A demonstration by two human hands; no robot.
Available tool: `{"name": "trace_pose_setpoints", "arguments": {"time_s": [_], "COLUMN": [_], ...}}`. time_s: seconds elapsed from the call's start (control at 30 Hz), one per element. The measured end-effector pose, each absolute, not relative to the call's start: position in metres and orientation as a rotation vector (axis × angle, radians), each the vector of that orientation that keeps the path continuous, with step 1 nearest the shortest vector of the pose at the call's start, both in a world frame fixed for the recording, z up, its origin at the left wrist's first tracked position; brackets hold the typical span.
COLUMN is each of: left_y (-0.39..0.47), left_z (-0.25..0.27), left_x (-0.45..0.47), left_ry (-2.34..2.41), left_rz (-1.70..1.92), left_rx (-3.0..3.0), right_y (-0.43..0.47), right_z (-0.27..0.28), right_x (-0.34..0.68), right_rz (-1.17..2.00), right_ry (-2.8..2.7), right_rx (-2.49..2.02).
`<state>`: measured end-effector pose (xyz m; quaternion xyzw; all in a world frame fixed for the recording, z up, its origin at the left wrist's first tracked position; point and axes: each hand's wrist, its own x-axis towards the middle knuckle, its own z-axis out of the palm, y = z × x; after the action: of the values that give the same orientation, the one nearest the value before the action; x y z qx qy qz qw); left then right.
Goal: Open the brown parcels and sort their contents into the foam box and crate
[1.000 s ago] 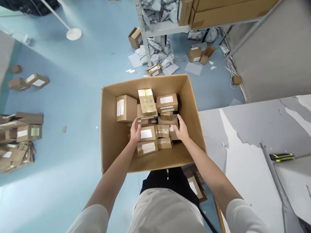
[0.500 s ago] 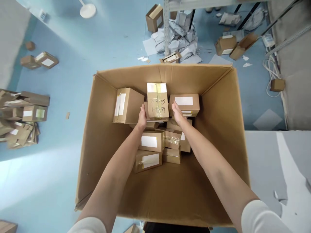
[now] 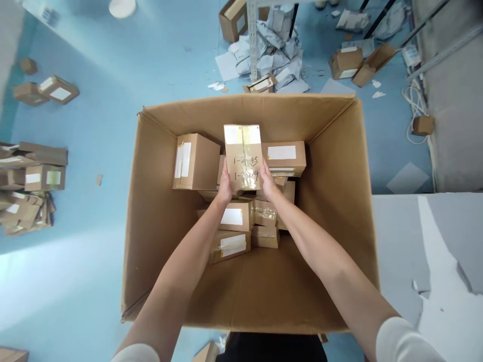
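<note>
Between my two hands is a small cardboard box [image 3: 243, 151] with handwritten numbers and clear tape on its top. My left hand [image 3: 225, 183] presses its left side, and my right hand [image 3: 267, 182] grips its right side. Around and below it, inside a large open carton [image 3: 302, 301], lie other small boxes. A taller labelled box [image 3: 199, 163] stands to the left, and a box with a white label [image 3: 287, 163] is to the right. Nearer me are a labelled box [image 3: 222, 246] and a taped box [image 3: 265, 237].
Beyond the carton a pile of grey mailing bags [image 3: 275, 55] lies by a metal shelf post [image 3: 252, 40]. Flattened cardboard [image 3: 26, 211] and several boxes are on the blue floor at left. A white cable [image 3: 415, 110] runs along the right wall.
My hands have closed in from either side onto the numbered box. It now looks slightly larger and raised toward me. The whole view has shifted a little.
</note>
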<state>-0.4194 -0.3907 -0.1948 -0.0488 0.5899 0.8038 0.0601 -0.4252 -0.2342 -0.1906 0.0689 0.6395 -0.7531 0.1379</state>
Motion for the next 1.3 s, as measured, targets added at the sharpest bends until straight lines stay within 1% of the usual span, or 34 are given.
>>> {"name": "trace_pose_setpoints", "arguments": {"time_s": [0.13, 0.33, 0.43, 0.53, 0.67, 0.87, 1.07, 1.2, 1.3], "left_y": [-0.380, -0.354, -0.336, -0.310, -0.263, -0.185, -0.109, -0.067, -0.041], "left_z": [-0.129, -0.022, 0.012, 0.032, 0.051, 0.068, 0.046, 0.025, 0.012], "left_x": [-0.381, -0.320, -0.291, -0.267, -0.240, -0.193, -0.113, -0.052, -0.016], "left_ry": [1.740, 1.574, 1.448, 1.319, 1.138, 1.062, 0.973, 0.914, 0.964], "left_rz": [2.456, 2.356, 2.283, 2.207, 2.070, 1.756, 1.459, 1.312, 1.217], "left_rx": [-0.018, 0.112, 0.211, 0.313, 0.459, 0.649, 0.842, 0.889, 0.901], "right_y": [-0.221, -0.199, -0.185, -0.167, -0.139, -0.099, -0.070, -0.048, -0.031], "right_z": [-0.122, -0.022, 0.021, 0.049, 0.067, 0.078, 0.070, 0.051, 0.033], "right_x": [-0.374, -0.285, -0.239, -0.194, -0.137, -0.048, 0.054, 0.116, 0.152], "right_rz": [-2.207, -2.420, -2.543, -2.637, -2.732, -2.833, -2.938, -3.063, -3.150], "right_ry": [1.905, 1.931, 1.928, 1.945, 2.045, 2.128, 1.974, 1.801, 1.683], "right_rx": [0.206, 0.295, 0.367, 0.500, 0.782, 1.262, 1.775, 1.974, 2.067]}}
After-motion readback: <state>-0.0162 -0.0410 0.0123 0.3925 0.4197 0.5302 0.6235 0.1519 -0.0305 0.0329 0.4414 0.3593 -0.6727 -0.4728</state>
